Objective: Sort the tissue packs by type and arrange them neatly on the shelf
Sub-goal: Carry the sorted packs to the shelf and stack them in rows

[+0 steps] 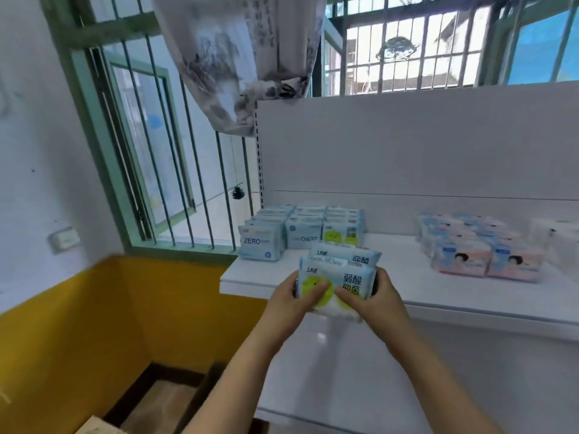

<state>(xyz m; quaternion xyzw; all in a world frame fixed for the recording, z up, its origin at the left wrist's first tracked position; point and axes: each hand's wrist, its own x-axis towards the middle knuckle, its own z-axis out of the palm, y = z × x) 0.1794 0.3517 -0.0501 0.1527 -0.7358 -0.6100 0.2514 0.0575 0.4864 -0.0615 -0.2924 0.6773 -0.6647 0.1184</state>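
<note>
Both hands hold a small stack of light-blue tissue packs with yellow-green circles (pixel 336 277) just in front of the white shelf (pixel 407 289). My left hand (pixel 289 300) grips the stack's left side with its thumb across the front. My right hand (pixel 372 297) grips the right side, thumb on the front as well. Behind the stack, three rows of blue packs (pixel 300 231) stand at the shelf's left end; the left rows read ZERO, and the right row (pixel 343 236) shows the same yellow-green circles. Pink packs (pixel 476 249) are grouped further right.
White packs (pixel 554 242) sit at the far right of the shelf. A barred window and a hanging curtain (pixel 238 64) are at the left behind the shelf. A lower white shelf (pixel 344 371) lies beneath, and a cardboard box (pixel 163 408) stands on the floor at the lower left.
</note>
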